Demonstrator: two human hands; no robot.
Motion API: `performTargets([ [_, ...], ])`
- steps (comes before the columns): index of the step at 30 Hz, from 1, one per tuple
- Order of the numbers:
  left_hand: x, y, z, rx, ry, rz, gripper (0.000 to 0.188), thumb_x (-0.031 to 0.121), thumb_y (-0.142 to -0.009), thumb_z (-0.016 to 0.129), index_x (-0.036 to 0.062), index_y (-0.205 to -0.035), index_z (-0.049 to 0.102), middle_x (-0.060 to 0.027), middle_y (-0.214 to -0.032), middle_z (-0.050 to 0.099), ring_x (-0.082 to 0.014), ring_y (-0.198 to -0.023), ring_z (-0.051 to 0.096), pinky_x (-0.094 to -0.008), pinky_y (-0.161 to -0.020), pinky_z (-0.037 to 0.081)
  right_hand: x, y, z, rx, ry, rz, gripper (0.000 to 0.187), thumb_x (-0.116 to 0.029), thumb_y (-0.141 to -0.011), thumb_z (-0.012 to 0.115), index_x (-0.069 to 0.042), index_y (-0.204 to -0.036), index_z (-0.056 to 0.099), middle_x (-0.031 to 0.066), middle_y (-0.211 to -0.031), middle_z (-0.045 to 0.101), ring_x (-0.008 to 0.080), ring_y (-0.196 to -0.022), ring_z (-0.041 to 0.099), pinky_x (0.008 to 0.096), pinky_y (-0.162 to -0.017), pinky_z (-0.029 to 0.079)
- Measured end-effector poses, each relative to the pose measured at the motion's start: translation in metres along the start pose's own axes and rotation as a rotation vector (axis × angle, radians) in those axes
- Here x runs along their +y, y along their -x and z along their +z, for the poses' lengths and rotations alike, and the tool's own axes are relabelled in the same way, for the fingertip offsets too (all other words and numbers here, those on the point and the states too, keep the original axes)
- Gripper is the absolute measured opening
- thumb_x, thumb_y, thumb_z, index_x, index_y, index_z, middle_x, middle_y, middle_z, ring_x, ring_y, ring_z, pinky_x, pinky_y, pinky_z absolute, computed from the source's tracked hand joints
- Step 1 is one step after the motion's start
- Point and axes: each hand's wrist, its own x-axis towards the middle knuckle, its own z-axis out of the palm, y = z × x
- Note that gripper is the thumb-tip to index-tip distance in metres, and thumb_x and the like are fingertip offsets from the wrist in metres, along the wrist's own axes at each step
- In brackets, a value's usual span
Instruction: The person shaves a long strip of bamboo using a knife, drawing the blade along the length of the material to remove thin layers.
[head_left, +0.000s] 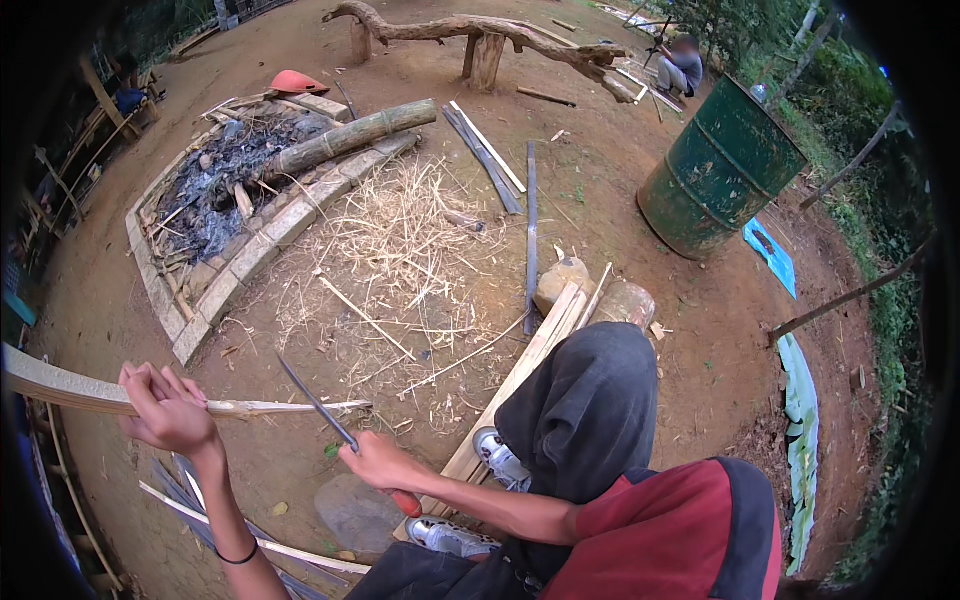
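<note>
My left hand [172,412] is closed round a long pale bamboo strip [65,385], which runs in from the left edge. Beyond my fingers the strip narrows to a thin, frayed tip lying level across the view. In my right hand [383,463] is a knife [318,402]; its dark, slim blade points up and left, crossing by the strip's thin end. Whether the blade touches the strip I cannot tell. The knife's orange-red handle end shows below my right fist. Beneath both hands is bare earth, with a flat grey stone [355,513] near my shoe.
Split bamboo lengths [530,365] lie beside my leg. Ahead is a heap of shavings [400,225], next to a brick-edged fire pit [250,240] with a log across it. A green drum [715,170] stands at right. Another person [682,68] crouches far off.
</note>
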Motion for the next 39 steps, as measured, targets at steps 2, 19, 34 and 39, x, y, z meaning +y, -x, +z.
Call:
performTargets([
  [2, -0.001, 0.0, 0.001, 0.004, 0.006, -0.011, 0.023, 0.013, -0.092, 0.044, 0.0027, -0.072, 0.04, 0.0003, -0.054, 0.027, -0.0074, -0.039, 0.025, -0.0244, -0.03, 0.025, -0.017, 0.011, 0.0, 0.027, 0.055, -0.206, 0.03, -0.024, -0.092, 0.05, 0.006, -0.089, 0.055, 0.0175, -0.056, 0.055, 0.0336, -0.051, 0.061, 0.0463, -0.053, 0.047],
  [19, -0.001, -0.002, -0.002, -0.166, 0.061, 0.009, 0.023, 0.01, -0.094, 0.04, 0.0008, -0.072, 0.04, 0.0003, -0.056, 0.023, -0.0064, -0.04, 0.026, -0.0234, -0.029, 0.028, -0.007, 0.0, -0.007, 0.064, 0.002, -0.154, 0.03, -0.022, -0.092, 0.05, 0.007, -0.086, 0.055, 0.0163, -0.052, 0.054, 0.0292, -0.046, 0.059, 0.0431, -0.047, 0.047],
  [34, 0.02, -0.004, -0.023, -0.416, 0.039, -0.021, 0.027, 0.015, -0.093, 0.033, 0.0081, -0.068, 0.029, -0.0023, -0.052, 0.022, -0.0111, -0.036, 0.022, -0.0248, -0.03, 0.031, 0.035, -0.028, 0.014, 0.032, 0.005, 0.053, 0.026, -0.017, -0.089, 0.05, 0.008, -0.093, 0.055, 0.0227, -0.058, 0.06, 0.0388, -0.055, 0.064, 0.0479, -0.052, 0.051],
  [39, 0.02, -0.008, -0.025, -0.385, 0.016, -0.044, 0.026, 0.02, -0.089, 0.037, 0.0116, -0.068, 0.026, -0.002, -0.048, 0.02, -0.0119, -0.035, 0.021, -0.0262, -0.03, 0.029, -0.022, 0.008, 0.013, 0.007, 0.031, -0.211, 0.028, -0.018, -0.09, 0.051, 0.008, -0.1, 0.056, 0.0176, -0.058, 0.058, 0.0285, -0.058, 0.065, 0.0436, -0.059, 0.048],
])
